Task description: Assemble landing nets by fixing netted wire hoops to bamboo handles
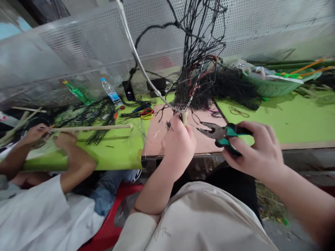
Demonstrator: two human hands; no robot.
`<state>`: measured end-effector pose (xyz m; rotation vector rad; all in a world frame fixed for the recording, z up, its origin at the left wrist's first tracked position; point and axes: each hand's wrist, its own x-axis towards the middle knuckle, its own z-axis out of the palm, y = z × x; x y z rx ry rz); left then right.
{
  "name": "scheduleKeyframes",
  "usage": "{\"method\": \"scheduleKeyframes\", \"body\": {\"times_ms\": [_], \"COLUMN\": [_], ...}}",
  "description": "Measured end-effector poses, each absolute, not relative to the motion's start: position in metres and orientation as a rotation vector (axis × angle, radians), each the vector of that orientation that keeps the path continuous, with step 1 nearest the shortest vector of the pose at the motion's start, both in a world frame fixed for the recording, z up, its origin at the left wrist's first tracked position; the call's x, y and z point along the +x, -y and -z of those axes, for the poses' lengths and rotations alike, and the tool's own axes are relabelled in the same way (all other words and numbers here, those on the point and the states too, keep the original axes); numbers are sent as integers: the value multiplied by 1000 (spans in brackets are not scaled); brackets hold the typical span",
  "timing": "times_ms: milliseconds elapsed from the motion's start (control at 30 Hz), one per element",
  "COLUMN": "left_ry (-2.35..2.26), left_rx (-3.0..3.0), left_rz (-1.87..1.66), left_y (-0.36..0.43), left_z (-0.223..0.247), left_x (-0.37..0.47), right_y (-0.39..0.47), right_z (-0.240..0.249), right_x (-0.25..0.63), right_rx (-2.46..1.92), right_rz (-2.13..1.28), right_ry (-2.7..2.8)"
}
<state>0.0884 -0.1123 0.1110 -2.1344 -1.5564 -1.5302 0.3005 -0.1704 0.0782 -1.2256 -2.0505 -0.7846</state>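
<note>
The pliers point(217, 134), where did they sit against your fingers?

They lay across your right hand point(259, 146), with the green and black handles between your thumb and your curled fingers. The metal nose stuck out to the left, beyond your fingertips, and pointed at your other fist.

Was that nose wide or narrow?

The jaws stood a little apart. A fine wire point(193, 124) ran toward them from your left hand point(180, 139), but you could not tell whether it passed between them.

And what did your left fingers have?

They were folded snugly around a pale stub point(185, 118), whose tip showed above your thumb and forefinger. A white rod point(141, 66) rose up and to the left from that grip, and black strands point(195, 45) stood just behind it. Your two hands were near each other but not touching, both held over the pink sheet point(209, 143) on the green tabletop point(300, 120).

What else was close?

Yellow-handled scissors point(147, 114) lay to the left of the sheet; farther left, a co-worker's hands point(65, 138) were at a pale stick point(94, 128).
</note>
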Motion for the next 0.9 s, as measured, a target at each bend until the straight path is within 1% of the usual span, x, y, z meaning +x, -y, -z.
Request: {"method": "scheduleKeyframes", "body": {"times_ms": [200,467,667,900], "left_ry": [1549,1551,1544,1557], "left_rx": [-2230,-2296,-2261,-2207], "left_rz": [1546,1541,1580,1562], "left_y": [112,113,109,113], "left_z": [-111,-112,-112,-111], "left_x": [89,87,88,91], "right_y": [185,200,212,207], "right_z": [-97,-104,-104,-102], "right_x": [292,283,278,275], "right_rx": [-1252,-1209,-1382,-1404], "right_rz": [855,1051,994,959], "right_ry": [2083,2099,2051,2056]}}
